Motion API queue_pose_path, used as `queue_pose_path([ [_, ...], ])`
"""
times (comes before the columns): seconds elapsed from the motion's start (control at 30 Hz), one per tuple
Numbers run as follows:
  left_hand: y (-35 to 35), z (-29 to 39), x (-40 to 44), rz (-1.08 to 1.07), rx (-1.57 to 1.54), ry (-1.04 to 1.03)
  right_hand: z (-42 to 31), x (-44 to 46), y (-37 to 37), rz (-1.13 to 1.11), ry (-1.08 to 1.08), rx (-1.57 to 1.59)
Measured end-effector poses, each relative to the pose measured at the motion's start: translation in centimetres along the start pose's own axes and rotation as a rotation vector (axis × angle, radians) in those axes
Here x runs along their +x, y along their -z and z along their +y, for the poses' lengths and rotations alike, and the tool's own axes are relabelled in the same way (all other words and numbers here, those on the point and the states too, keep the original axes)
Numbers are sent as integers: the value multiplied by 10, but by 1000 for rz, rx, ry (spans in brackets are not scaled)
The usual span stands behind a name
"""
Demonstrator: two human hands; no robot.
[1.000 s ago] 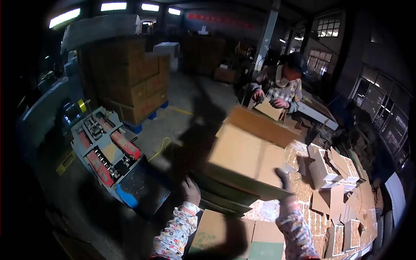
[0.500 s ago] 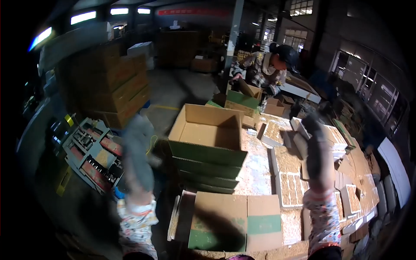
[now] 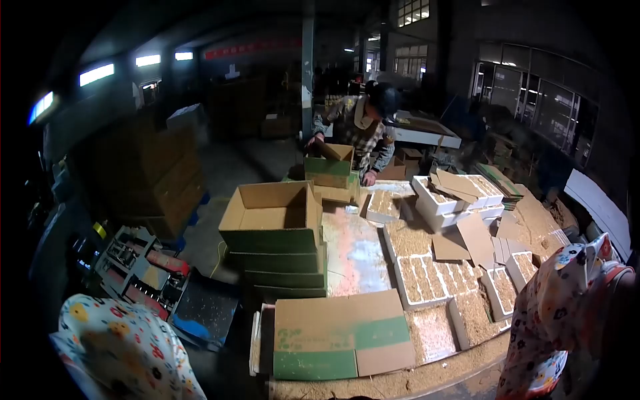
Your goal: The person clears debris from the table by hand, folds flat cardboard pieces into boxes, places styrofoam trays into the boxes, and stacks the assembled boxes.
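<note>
Neither of my hands shows; only my flowered left sleeve (image 3: 127,347) at the lower left and right sleeve (image 3: 557,307) at the lower right are in view. Between the sleeves, a flattened brown and green carton (image 3: 343,333) lies at the near side of the table. Behind it rises a stack of green-sided cartons (image 3: 273,243), the top one open upward. White-edged trays (image 3: 423,280) filled with tan, crumbly material cover the table to the right. Loose cardboard pieces (image 3: 475,240) rest on some of them. What my hands hold, if anything, is out of sight.
Across the table a co-worker (image 3: 363,127) bends over a small open carton (image 3: 330,170). A machine with red parts (image 3: 147,267) stands at the left, before stacked brown boxes (image 3: 153,180). A post (image 3: 308,73) rises behind the table.
Both gloved hands, raised over the machine and the trays before, have dropped back out of view, leaving just the sleeves. The view has turned to the right. The co-worker's hand now rests near the small carton.
</note>
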State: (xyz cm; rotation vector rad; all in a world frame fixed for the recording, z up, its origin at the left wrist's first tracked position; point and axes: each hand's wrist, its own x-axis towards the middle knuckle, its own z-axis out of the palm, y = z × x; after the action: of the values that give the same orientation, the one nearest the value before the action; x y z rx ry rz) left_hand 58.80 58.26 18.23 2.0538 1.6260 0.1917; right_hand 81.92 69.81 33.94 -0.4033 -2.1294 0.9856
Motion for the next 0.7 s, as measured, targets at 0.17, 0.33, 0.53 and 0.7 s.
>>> queue_pose_path([
  [0.17,-24,-12,-14,298,-53,165,134,-70,-65,-65,-398,-71],
  [0.33,-129,-41,-61,694,-521,452,148,-183,-169,-27,-642,246],
  [0.53,-257,-30,-95,745,-900,792,134,-241,-229,45,-804,416],
  [0.7,-306,-6,-117,816,-1010,905,131,-263,-227,53,-859,424],
])
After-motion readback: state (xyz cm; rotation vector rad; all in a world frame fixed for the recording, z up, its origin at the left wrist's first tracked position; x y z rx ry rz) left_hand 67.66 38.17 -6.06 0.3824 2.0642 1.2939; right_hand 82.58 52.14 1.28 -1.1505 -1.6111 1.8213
